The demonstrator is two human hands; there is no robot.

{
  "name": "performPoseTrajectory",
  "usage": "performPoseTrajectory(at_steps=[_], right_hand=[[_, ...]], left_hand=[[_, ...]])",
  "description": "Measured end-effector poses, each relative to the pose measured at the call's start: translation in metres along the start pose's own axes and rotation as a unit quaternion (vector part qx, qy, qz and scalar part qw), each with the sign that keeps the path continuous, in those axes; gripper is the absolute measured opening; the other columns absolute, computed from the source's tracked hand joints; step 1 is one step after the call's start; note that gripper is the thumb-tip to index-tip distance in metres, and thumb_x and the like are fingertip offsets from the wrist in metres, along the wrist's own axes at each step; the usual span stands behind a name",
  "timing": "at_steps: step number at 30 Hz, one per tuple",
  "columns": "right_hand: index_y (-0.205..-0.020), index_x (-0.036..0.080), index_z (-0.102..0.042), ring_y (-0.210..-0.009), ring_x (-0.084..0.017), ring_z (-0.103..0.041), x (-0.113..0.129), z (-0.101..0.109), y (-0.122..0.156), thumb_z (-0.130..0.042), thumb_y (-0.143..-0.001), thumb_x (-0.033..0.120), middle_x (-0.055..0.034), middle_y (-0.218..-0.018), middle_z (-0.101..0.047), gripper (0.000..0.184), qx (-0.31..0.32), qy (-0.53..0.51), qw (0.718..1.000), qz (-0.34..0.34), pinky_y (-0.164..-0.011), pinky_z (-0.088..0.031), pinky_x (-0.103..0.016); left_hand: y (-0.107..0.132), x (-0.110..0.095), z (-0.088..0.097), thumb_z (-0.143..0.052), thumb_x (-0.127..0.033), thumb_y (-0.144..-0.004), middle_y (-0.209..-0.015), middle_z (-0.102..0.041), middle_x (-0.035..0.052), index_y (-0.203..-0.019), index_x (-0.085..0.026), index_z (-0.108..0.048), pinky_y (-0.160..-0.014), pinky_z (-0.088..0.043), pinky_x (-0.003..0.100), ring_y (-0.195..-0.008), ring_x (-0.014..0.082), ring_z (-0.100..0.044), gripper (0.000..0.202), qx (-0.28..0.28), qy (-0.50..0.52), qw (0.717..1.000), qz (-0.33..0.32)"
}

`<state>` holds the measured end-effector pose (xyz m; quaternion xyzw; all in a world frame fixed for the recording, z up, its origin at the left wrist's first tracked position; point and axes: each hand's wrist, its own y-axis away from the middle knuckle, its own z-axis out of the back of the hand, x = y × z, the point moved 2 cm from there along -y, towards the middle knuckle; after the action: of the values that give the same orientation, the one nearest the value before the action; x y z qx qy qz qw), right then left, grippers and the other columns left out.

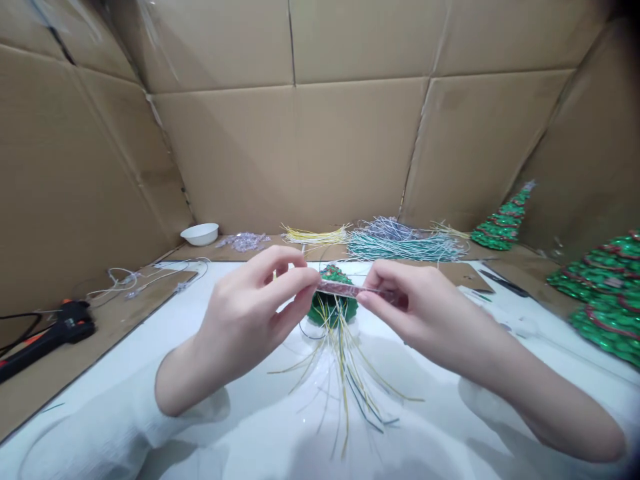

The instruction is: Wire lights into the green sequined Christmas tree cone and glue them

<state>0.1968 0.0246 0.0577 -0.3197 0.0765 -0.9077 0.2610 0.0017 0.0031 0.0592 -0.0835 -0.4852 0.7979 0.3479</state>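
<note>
Between my two hands a thin flat strip (340, 288), reddish with a pale edge, is stretched level; I cannot make out its exact kind. My left hand (255, 310) pinches one end of it between thumb and fingers. The other end is in the closed fingers of my right hand (413, 300). Just behind and below the strip lies a small green Christmas tree decoration (320, 313), partly hidden by the strip and my left fingers. Yellow, white and green wires (344, 360) fan out from it toward me over the white tabletop (260, 433).
Along the back lie a white bowl (200, 234), clear beads (244, 241), yellow wires (316, 235) and green wires (407, 247). Finished green trees (505, 217) stand at right, near black tweezers (504, 283). A glue gun (70, 328) lies at left. Cardboard walls (350, 140) enclose the table.
</note>
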Motion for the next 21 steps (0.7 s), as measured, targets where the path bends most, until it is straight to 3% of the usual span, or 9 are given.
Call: performPoseTrajectory(at_steps=[4, 7, 14, 17, 21], right_hand=[[-0.072, 0.022, -0.049, -0.050, -0.010, -0.043, -0.001, -0.003, 0.003, -0.047, -0.088, 0.029, 0.0053, -0.059, -0.052, 0.017, 0.002, 0.005, 1.000, 0.001, -0.045, -0.032, -0.021], [-0.072, 0.022, -0.048, -0.049, -0.010, -0.044, 0.001, -0.004, 0.005, -0.047, -0.088, 0.029, 0.0053, -0.058, -0.053, 0.017, -0.009, 0.022, 1.000, 0.005, -0.044, -0.031, -0.021], [-0.070, 0.022, -0.045, -0.047, -0.009, -0.041, 0.005, -0.009, 0.007, -0.047, -0.088, 0.023, 0.0051, -0.057, -0.054, 0.018, -0.012, 0.073, 0.997, 0.023, -0.042, -0.028, -0.021], [-0.072, 0.022, -0.044, -0.046, -0.009, -0.039, 0.005, -0.013, 0.007, -0.046, -0.088, 0.022, 0.0051, -0.057, -0.053, 0.015, -0.010, 0.092, 0.995, 0.030, -0.042, -0.025, -0.022], [-0.073, 0.022, -0.042, -0.045, -0.010, -0.036, 0.004, -0.015, 0.006, -0.046, -0.088, 0.022, 0.0048, -0.056, -0.051, 0.015, -0.001, 0.123, 0.992, 0.027, -0.042, -0.022, -0.023]], left_hand=[[0.004, -0.003, -0.004, -0.066, -0.008, -0.075, -0.084, -0.066, 0.0033, -0.085, -0.018, -0.066, -0.054, -0.044, 0.024, -0.059, 0.0097, -0.053, 0.014, 0.015, -0.061, 0.997, -0.047], [0.004, -0.006, -0.003, -0.068, -0.008, -0.073, -0.082, -0.069, 0.0039, -0.087, -0.015, -0.065, -0.057, -0.046, 0.027, -0.063, 0.0138, -0.058, 0.016, 0.016, -0.114, 0.989, -0.089], [0.001, -0.013, -0.005, -0.066, -0.010, -0.076, -0.074, -0.070, 0.0059, -0.078, -0.011, -0.065, -0.054, -0.046, 0.031, -0.059, 0.0176, -0.060, 0.002, 0.067, -0.174, 0.968, -0.166], [0.003, -0.013, -0.009, -0.063, -0.009, -0.076, -0.072, -0.069, 0.0045, -0.075, -0.012, -0.063, -0.053, -0.044, 0.030, -0.055, 0.0157, -0.057, 0.003, 0.070, -0.174, 0.972, -0.144], [0.005, -0.007, -0.014, -0.059, -0.009, -0.075, -0.068, -0.066, 0.0016, -0.071, -0.015, -0.058, -0.053, -0.042, 0.028, -0.054, 0.0140, -0.054, 0.008, 0.049, -0.185, 0.979, -0.063]])
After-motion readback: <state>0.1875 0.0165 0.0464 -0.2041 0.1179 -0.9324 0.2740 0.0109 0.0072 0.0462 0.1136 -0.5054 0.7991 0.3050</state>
